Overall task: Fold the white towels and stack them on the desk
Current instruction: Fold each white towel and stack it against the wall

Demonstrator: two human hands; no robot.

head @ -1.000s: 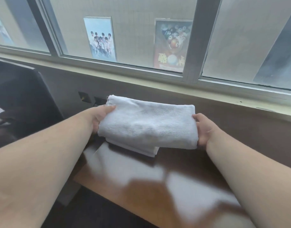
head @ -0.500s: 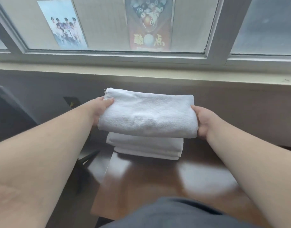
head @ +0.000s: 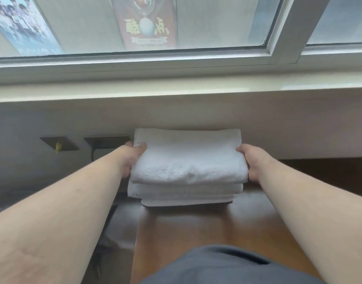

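Towel, folded, being lowered onto stack at far edge of desk, under windowsill. Left hand and right hand gripping its ends, thumbs on top, remaining fingers hidden beneath. Resting on or just above stack: cannot tell. Letting go left; further towels unseen.

I note the folded towel between my left hand and right hand has come down since a second ago: it then hung clear above the tabletop, and now its underside meets the stack of folded towels. Half a second ago a gap still showed between them. My view has also tipped downward and closer to the wall.
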